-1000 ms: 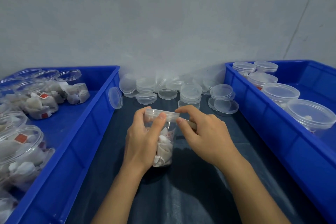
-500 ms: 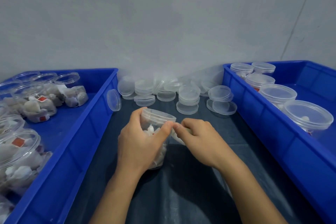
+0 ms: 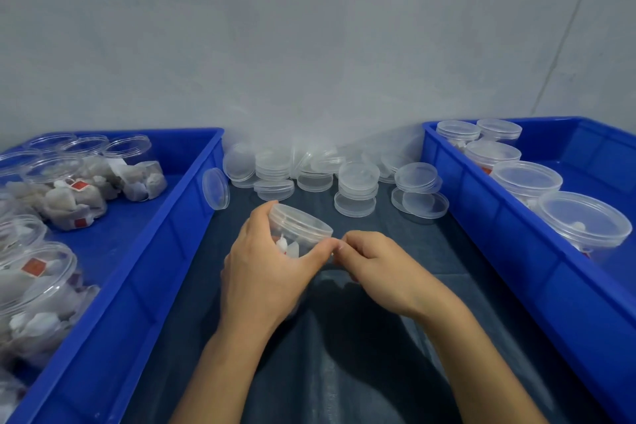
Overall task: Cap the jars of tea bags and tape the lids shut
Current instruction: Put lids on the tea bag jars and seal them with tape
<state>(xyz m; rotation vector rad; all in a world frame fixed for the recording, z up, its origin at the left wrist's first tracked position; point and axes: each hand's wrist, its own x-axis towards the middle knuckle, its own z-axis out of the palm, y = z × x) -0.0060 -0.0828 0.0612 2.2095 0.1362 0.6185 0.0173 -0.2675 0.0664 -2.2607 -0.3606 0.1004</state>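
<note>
Between the two bins, on the dark sheet [image 3: 344, 354] nearest you, your left hand [image 3: 265, 272] wraps the clear plastic jar of tea bags [image 3: 292, 244], tilted with its clear lid [image 3: 301, 222] already seated, while your right hand [image 3: 375, 262] pinches its fingertips [image 3: 340, 246] narrow at the rim, seemingly on tape too clear to confirm. Press the strip down across the lid seam, judging by feel, and keep the jar steady against your left thumb. Farther back, the loose clear lids [image 3: 358, 179] wait by the wall, with the open jars in the blue plastic bin [image 3: 165, 237] at left and the capped jars in the blue bin [image 3: 481, 217] at right.
</note>
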